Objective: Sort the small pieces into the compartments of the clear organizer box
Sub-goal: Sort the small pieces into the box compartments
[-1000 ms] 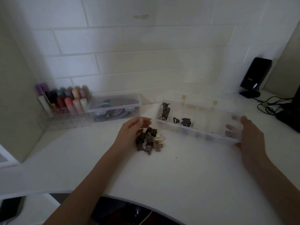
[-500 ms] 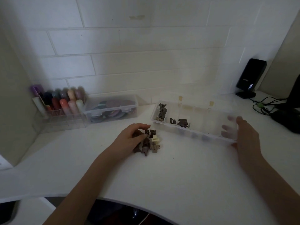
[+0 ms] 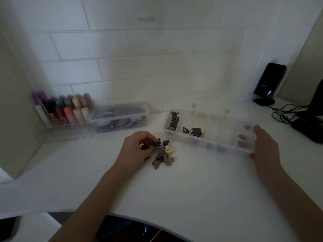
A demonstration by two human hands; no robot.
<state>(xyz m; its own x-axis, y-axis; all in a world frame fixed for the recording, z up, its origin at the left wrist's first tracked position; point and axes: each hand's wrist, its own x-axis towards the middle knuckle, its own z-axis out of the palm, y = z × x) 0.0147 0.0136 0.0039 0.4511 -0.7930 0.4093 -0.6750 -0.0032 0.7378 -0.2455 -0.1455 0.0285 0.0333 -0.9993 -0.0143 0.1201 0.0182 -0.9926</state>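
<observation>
On the white counter (image 3: 201,189), the left hand (image 3: 138,149) pinches a small dark brown piece (image 3: 157,143) between curled fingers (image 3: 148,137), at the 10 o'clock edge of a loose pile of brown and cream small pieces (image 3: 164,157). At 2 o'clock from the pile lies the clear plastic organizer box (image 3: 209,145); its left compartments hold dark pieces. The right hand (image 3: 265,149) grips the box's right end, fingers seen through the wall.
</observation>
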